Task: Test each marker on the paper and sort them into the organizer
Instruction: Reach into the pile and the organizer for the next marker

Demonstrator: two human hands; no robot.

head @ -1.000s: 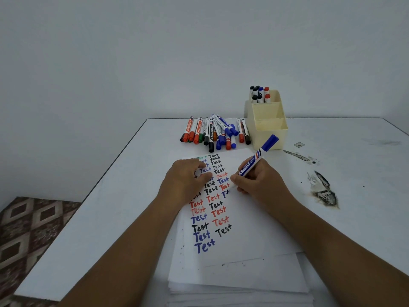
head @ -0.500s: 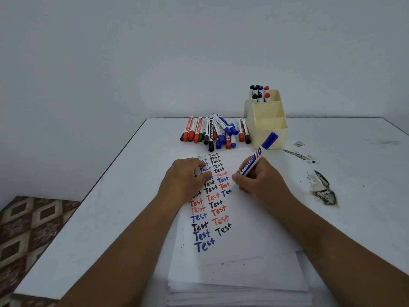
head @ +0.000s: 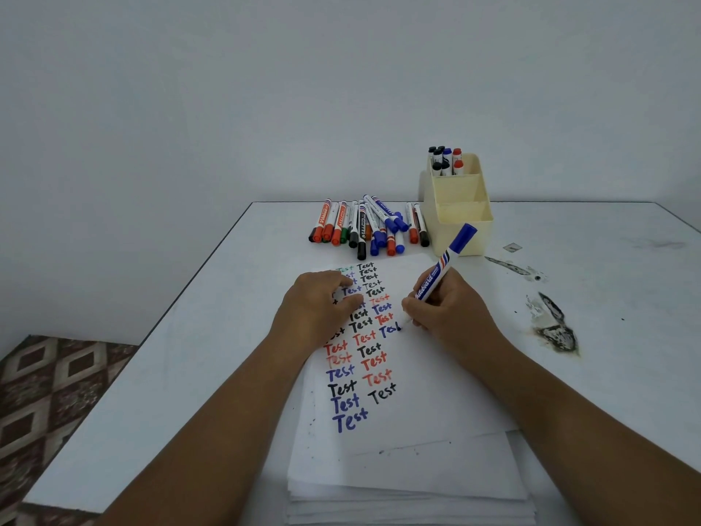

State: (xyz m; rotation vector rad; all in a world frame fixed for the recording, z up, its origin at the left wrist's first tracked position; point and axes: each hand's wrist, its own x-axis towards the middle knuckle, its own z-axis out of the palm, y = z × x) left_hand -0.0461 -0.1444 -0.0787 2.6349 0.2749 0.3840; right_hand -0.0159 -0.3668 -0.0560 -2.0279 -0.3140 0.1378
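Blue ink is being laid down near the middle of the paper (head: pixel 409 396) by the blue marker (head: pixel 442 269), which is pinched between the curled fingers and thumb of the right hand (head: pixel 449 313); its cap is posted on the back end and points up toward the organizer (head: pixel 457 210). The tip is at the end of a blue word that reads as unfinished, the last letter not yet being complete. The left hand (head: pixel 318 313) is laid flat on the sheet, fingers relaxed and spread over the upper rows of writing, so that the paper is held steady on the stack beneath it.

Two columns of the word "Test" in black, red, blue and a little green are seen on the sheet, so a good many markers are judged to have been tried already. Only the rear compartment of the cream organizer is filled: a small cluster of sorted markers (head: pixel 445 161) with black, blue and red ends stands upright there, while the two nearer compartments appear to hold nothing.

A sizeable pile of loose markers (head: pixel 370 227) is left lying on the desk (head: pixel 212 336) just beside the organizer. The task is therefore judged to be perhaps partway done, with the present marker to be finished and stowed and the pile to be worked through.
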